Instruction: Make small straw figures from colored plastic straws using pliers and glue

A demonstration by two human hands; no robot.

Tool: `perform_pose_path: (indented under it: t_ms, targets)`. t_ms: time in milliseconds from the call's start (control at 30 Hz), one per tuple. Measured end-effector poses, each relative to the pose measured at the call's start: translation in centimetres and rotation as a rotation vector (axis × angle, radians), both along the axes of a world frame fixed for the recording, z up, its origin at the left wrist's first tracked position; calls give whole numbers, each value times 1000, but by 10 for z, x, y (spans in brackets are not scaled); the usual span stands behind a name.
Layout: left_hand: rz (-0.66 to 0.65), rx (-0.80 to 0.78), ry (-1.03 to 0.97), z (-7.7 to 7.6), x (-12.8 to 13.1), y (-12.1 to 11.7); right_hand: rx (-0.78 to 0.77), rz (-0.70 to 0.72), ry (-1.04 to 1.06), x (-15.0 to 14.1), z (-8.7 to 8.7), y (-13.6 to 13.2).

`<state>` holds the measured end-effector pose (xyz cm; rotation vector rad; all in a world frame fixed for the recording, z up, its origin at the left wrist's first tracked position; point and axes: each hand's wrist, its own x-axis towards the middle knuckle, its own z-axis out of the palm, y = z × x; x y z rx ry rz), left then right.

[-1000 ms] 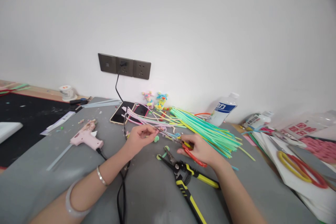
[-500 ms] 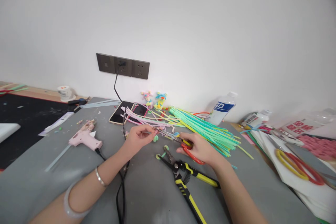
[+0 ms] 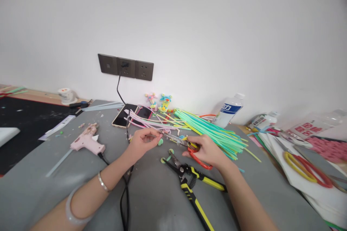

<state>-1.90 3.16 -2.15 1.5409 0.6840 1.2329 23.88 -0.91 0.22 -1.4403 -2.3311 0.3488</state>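
My right hand [image 3: 206,150] is closed round scissors [image 3: 200,161] with red and yellow handles. Their blades point left, toward the fingertips of my left hand [image 3: 145,140]. The thumb and fingers of that hand are pinched together at the blade tips; what they hold is too small to make out. A small green curled piece [image 3: 160,142] lies just right of the left fingertips. Below the scissors, black-and-yellow pliers [image 3: 187,177] rest on the grey table with their jaws apart, beside a light green piece with curled ends [image 3: 171,153].
Green and yellow pipe cleaners [image 3: 211,133] lie in a bundle behind my right hand, pink strips [image 3: 141,117] behind my left. A pink glue gun [image 3: 88,142] is at left, its black cord [image 3: 126,195] crossing the table. A bottle [image 3: 229,110] and two small figures [image 3: 165,103] stand by the wall.
The scissors' red handle has shifted slightly down and the blades look a little wider apart. My left hand stays pinched in nearly the same place.
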Motion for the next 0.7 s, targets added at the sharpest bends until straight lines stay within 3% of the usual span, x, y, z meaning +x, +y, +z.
perform_pose_path:
  t_ms: [700]
  targets:
    - [2,-1,33,2,1,0,-70,-28,18,-3,5,-3]
